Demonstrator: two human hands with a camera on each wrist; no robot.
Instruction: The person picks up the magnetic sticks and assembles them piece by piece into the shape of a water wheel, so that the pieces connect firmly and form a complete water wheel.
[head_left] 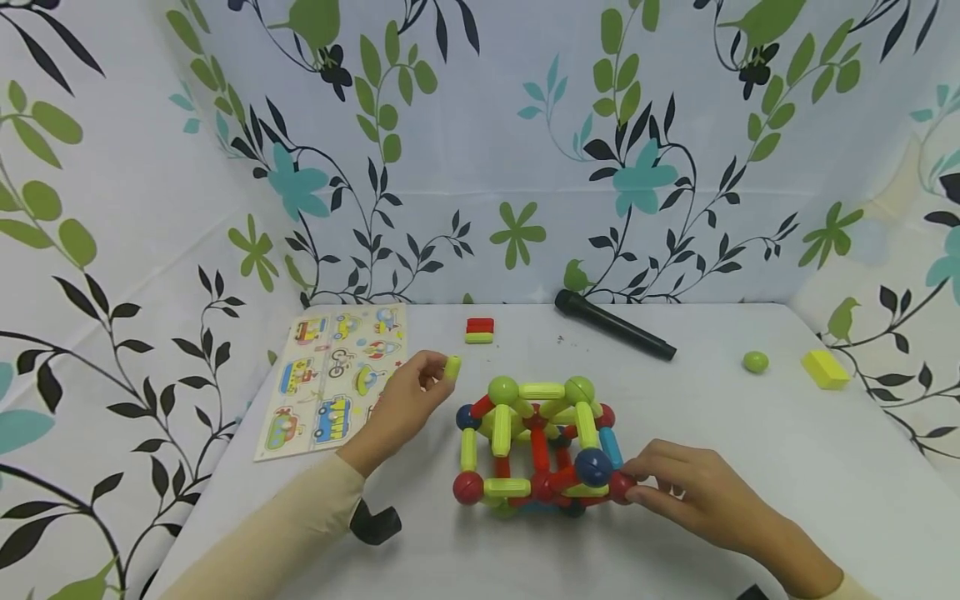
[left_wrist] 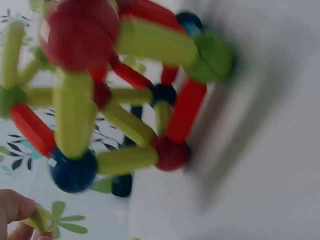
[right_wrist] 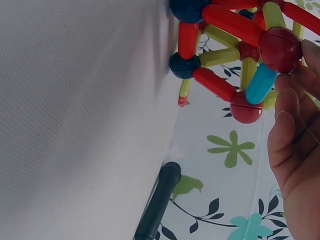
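Note:
My left hand (head_left: 408, 400) pinches a short yellow-green rod (head_left: 452, 367) between thumb and fingers, behind and left of a building-toy frame. The rod's round end with a pale centre (left_wrist: 49, 223) faces the left wrist camera. On the table stands the frame (head_left: 541, 450), made of red, yellow-green and blue rods joined by coloured balls. At its front right corner, my right hand (head_left: 697, 492) holds a red ball (head_left: 619, 487) with thumb and fingertips. A dark blue ball (head_left: 594, 467) sits just left of those fingertips.
Several red and yellow-green rods (head_left: 480, 329) lie together at the back. Behind the frame is a black stick with a thicker end (head_left: 615, 325). A green ball (head_left: 756, 362) and a yellow block (head_left: 825, 369) lie at right, a picture puzzle board (head_left: 300, 417) at left.

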